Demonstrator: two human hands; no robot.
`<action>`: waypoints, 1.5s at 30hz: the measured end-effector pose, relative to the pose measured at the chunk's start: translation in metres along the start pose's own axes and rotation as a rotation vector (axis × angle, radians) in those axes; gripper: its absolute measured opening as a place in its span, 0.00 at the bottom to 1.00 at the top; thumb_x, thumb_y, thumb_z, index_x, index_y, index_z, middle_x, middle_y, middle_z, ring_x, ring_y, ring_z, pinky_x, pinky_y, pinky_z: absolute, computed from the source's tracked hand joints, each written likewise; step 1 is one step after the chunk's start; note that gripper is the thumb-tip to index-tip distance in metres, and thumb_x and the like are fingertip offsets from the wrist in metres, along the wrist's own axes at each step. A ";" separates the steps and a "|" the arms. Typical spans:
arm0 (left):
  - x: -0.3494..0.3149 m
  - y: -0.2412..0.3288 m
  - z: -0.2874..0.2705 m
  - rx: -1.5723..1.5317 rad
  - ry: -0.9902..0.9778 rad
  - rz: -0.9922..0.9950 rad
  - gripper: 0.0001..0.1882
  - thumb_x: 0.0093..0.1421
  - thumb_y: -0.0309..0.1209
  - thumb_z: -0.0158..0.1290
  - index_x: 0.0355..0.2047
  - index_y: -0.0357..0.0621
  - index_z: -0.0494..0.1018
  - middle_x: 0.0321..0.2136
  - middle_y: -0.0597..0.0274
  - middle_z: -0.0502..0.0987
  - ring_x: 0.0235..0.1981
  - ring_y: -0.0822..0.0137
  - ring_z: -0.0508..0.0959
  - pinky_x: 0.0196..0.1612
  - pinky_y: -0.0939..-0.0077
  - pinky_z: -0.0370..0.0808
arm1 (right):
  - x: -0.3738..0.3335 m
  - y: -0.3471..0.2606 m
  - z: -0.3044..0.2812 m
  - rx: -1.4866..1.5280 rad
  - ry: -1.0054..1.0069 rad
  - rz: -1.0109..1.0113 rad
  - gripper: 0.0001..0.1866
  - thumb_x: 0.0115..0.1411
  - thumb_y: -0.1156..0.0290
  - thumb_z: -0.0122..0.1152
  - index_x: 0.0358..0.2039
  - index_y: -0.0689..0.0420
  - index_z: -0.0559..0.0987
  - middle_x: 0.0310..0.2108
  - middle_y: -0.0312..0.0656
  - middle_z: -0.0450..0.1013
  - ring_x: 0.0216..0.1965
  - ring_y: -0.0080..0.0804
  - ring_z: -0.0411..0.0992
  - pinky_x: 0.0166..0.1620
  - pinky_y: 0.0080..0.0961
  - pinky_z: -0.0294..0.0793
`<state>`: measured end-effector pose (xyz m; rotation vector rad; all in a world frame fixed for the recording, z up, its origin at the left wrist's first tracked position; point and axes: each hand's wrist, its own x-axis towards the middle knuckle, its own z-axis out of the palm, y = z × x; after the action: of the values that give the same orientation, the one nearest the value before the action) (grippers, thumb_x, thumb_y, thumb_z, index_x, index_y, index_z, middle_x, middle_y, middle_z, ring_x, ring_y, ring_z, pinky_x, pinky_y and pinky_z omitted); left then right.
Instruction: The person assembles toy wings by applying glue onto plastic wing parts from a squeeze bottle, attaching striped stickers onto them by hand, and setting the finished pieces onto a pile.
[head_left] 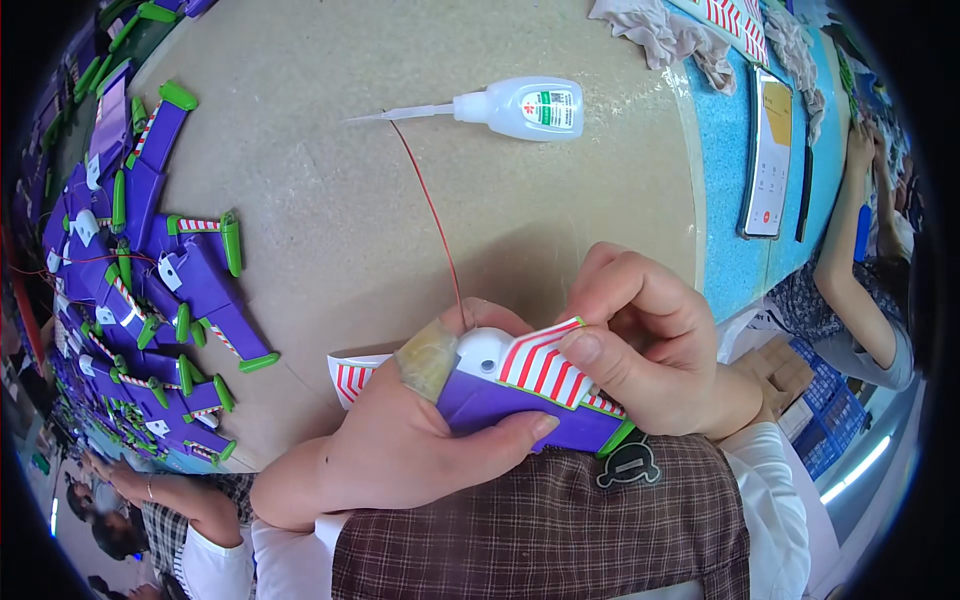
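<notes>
My left hand [400, 440] is closed round a purple plastic toy part [485, 400] with a white rounded section [482, 352], holding it just above my lap. Yellowish tape wraps one of its fingers. Between thumb and fingertips, my right hand [650, 350] pinches the edge of a red-and-white striped sticker [545, 365] that lies against the part. A second striped piece [352, 378] sticks out beyond my left hand; its far end is hidden. From the white section a thin red wire [430, 205] runs up to the nozzle of a squeeze bottle [535, 107].
Many purple-and-green toy parts [205, 285] are heaped along the left of the table [330, 220]. A phone [768, 150], crumpled cloth [660, 35] and a blue mat [722, 190] are at the right. Another person's arm [850, 270] shows far right; a co-worker's hand [130, 480] lower left.
</notes>
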<state>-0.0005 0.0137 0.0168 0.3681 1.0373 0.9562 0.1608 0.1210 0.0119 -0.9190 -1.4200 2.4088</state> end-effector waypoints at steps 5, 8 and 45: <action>-0.001 -0.005 0.000 0.041 0.058 0.051 0.20 0.51 0.23 0.58 0.42 0.39 0.63 0.32 0.68 0.71 0.34 0.82 0.70 0.36 0.86 0.67 | 0.003 0.000 -0.006 -0.525 -0.012 -0.217 0.09 0.60 0.70 0.53 0.35 0.62 0.69 0.34 0.41 0.65 0.32 0.22 0.63 0.36 0.20 0.63; -0.004 -0.003 0.000 0.049 0.118 0.031 0.16 0.55 0.24 0.55 0.43 0.39 0.63 0.32 0.67 0.71 0.34 0.82 0.70 0.36 0.86 0.68 | 0.011 0.003 0.001 -0.532 0.376 -0.355 0.37 0.56 0.39 0.45 0.42 0.67 0.68 0.39 0.43 0.65 0.39 0.28 0.64 0.42 0.26 0.63; 0.136 0.166 -0.107 2.280 0.826 0.200 0.10 0.49 0.25 0.44 0.31 0.39 0.71 0.30 0.49 0.75 0.33 0.52 0.76 0.37 0.63 0.74 | 0.042 0.009 -0.026 -0.528 -0.050 -0.326 0.05 0.56 0.71 0.55 0.30 0.59 0.74 0.27 0.44 0.70 0.32 0.41 0.70 0.37 0.32 0.68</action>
<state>-0.1505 0.1997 -0.0013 2.0157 2.5489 -0.5074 0.1444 0.1540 -0.0219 -0.6511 -2.0919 1.8635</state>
